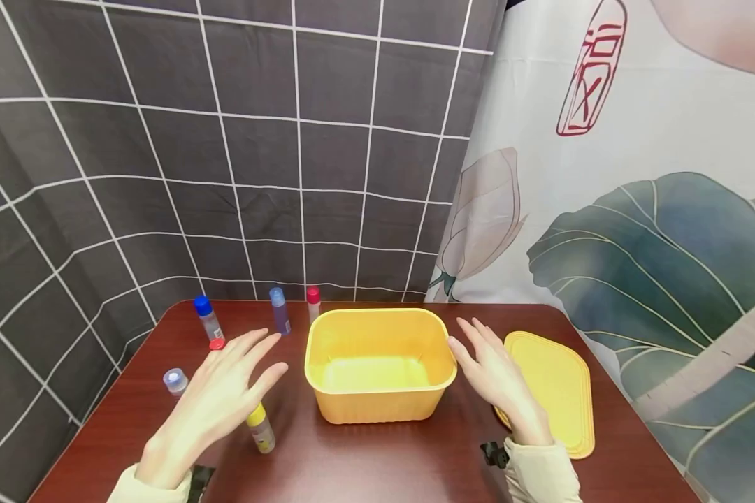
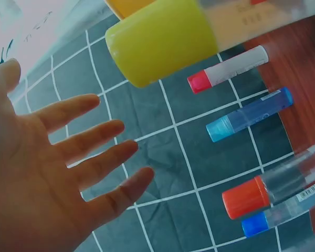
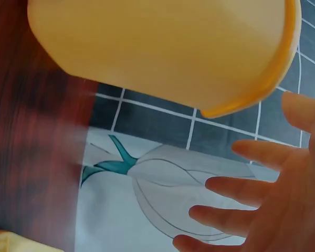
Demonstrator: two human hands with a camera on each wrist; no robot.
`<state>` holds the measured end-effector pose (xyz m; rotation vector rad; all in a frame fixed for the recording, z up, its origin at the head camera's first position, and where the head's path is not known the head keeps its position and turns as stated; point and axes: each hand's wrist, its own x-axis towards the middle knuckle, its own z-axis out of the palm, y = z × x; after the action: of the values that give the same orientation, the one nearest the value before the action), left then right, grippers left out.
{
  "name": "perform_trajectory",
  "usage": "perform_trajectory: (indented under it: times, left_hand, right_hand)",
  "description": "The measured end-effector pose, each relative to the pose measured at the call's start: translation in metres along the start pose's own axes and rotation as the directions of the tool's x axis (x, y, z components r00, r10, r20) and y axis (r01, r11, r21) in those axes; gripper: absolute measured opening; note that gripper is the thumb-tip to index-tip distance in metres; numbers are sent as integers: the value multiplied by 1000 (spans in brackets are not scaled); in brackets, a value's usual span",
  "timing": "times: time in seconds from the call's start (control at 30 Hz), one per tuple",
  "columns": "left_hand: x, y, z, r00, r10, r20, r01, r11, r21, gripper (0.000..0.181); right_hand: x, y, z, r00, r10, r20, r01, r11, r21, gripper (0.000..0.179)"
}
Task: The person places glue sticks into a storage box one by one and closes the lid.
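Note:
A yellow plastic tub (image 1: 377, 406) stands in the middle of the table, its inside bare. My left hand (image 1: 217, 395) hovers left of it, fingers spread and holding nothing. Under its thumb stands a small clear bottle with a yellow cap (image 1: 262, 432), large in the left wrist view. Partly behind that hand are a red-capped bottle (image 2: 252, 197) and a bottle with a pale blue-white cap (image 1: 175, 381). My right hand (image 1: 495, 370) is beside the tub's right rim, fingers extended and grasping nothing; the right wrist view shows a gap between its fingers and the tub wall (image 3: 163, 47).
Toward the back left stand a blue-capped bottle (image 1: 210, 320), a purple-blue bottle (image 1: 280, 313) and a white bottle with a pinkish-red cap (image 1: 314, 304). A flat yellow lid (image 1: 560, 391) lies at the right, partly under my right forearm. A grid-patterned cloth (image 1: 252, 154) hangs behind the table.

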<state>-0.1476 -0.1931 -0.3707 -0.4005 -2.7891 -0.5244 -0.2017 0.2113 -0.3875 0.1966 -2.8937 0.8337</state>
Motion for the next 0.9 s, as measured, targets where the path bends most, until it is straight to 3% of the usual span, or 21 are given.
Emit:
perform_trajectory:
  times: [0.13, 0.3, 0.57, 0.9]
  left_hand:
    - [-9, 0, -2, 999, -13, -34, 13, 1000, -7, 57]
    - [-19, 2, -6, 995, -72, -75, 72, 997, -11, 55]
    - [-27, 4, -8, 983, -184, 9, 184, 979, -81, 65]
    - [-36, -2, 5, 977, -206, 49, 211, 965, -158, 62]
  right_hand:
    - [4, 1, 4, 999, -26, -21, 27, 998, 53, 62]
    - [9, 2, 7, 997, -62, -53, 67, 993, 101, 60]
    - [18, 1, 13, 998, -27, -57, 36, 985, 169, 52]
    - [24, -1, 18, 997, 19, -70, -1, 970, 242, 44]
